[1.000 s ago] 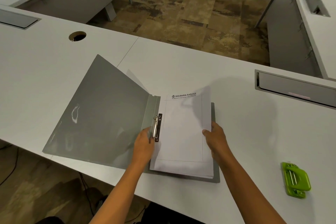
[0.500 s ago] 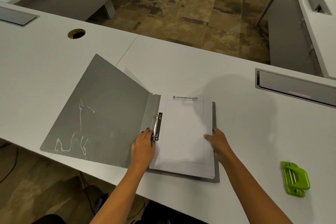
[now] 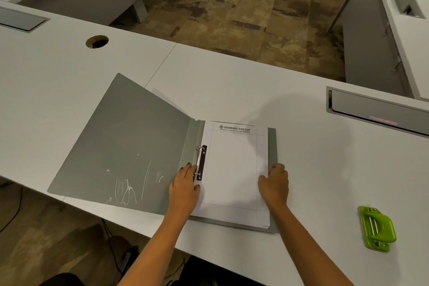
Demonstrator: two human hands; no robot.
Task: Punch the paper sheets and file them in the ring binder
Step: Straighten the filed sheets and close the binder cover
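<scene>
White "SHUBHRA RANJAN" sheets [image 3: 232,169] lie in the binder [image 3: 130,146], left hand [image 3: 184,189] flat, right hand [image 3: 275,183] pinching them.

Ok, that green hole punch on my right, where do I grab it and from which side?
Likely from above with the right hand, the nearer one. The green hole punch lies flat on the desk, apart from the binder, long axis running roughly away from you. Pinch across its narrow middle, thumb on the left edge, fingers on the right; both sides are free.

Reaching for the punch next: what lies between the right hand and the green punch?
Only bare desk between right hand and green punch, in the head view.
</scene>
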